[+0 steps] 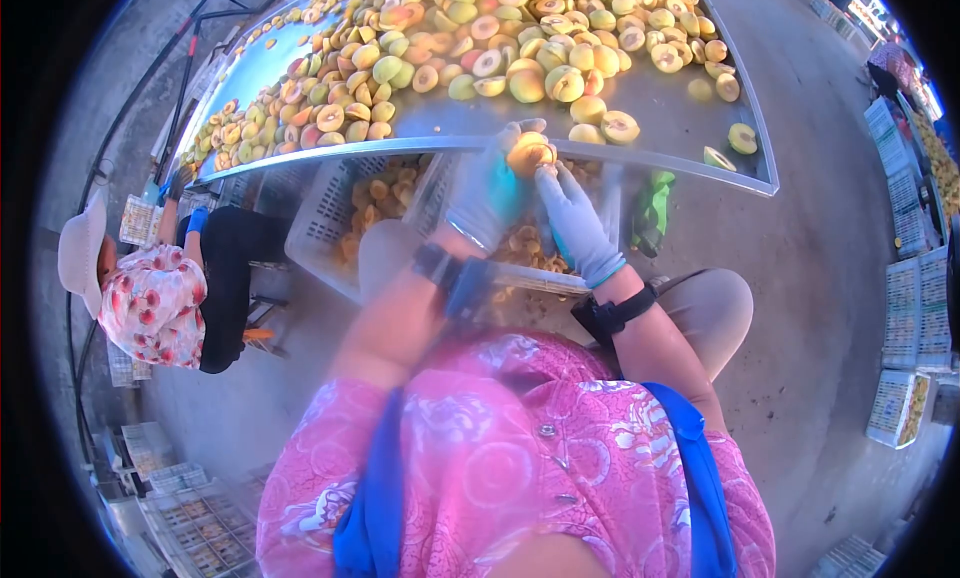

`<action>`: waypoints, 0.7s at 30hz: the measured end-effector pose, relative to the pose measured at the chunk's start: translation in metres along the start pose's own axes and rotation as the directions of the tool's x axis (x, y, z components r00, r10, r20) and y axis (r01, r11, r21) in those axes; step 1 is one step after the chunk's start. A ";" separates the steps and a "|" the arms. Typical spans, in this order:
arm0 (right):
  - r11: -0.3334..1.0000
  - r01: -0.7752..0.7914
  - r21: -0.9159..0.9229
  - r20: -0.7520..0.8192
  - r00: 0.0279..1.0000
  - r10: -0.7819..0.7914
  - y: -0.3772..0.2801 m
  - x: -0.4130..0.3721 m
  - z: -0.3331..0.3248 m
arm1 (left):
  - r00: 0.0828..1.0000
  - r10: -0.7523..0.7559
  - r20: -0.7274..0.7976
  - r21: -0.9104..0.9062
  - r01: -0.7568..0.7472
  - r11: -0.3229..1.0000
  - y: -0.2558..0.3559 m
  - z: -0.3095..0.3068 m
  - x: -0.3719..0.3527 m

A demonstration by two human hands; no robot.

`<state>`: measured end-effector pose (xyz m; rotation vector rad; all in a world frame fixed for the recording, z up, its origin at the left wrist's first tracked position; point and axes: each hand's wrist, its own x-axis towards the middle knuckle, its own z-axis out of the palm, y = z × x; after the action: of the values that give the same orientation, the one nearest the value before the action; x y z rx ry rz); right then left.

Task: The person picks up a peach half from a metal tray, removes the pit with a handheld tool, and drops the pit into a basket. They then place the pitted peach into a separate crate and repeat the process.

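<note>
My left hand [488, 190], in a pale glove with a turquoise patch, is closed around a yellow-orange peach half [530, 154] at the near edge of the metal table [450, 146]. From the other side, my right hand [580, 218], also gloved, is closed with its fingertips against the fruit. What those fingertips pinch, if anything, is too small to make out. Many cut peach halves [565, 83] are heaped on the table beyond my hands, and a few lie apart near its right end, among them one peach half [742, 138].
Below the table edge stand white plastic crates [325, 213] with peach pieces. A green bag [654, 213] hangs to their right. Another person [150, 298] in a hat sits at the table's left end. More crates [903, 313] line the far right.
</note>
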<state>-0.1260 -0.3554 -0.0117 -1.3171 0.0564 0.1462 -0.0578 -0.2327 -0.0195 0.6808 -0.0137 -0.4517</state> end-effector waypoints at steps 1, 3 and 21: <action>1.000 0.000 -0.002 0.001 1.000 0.000 0.005 0.002 0.001 | 1.000 0.001 0.000 -0.002 -0.001 1.000 -0.001 -0.004 0.001; 0.998 0.056 -0.033 -0.030 0.998 -0.057 0.015 0.006 0.003 | 0.996 -0.011 0.083 -0.040 0.015 0.999 0.000 -0.012 0.003; 0.931 -0.312 0.189 0.350 0.907 0.233 -0.002 -0.001 -0.006 | 0.925 0.361 -0.117 0.617 -0.217 0.756 -0.002 0.004 0.002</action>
<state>-0.1268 -0.3614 -0.0114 -1.0215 -0.0187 0.5791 -0.0574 -0.2370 -0.0177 1.3353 -0.0445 -0.0463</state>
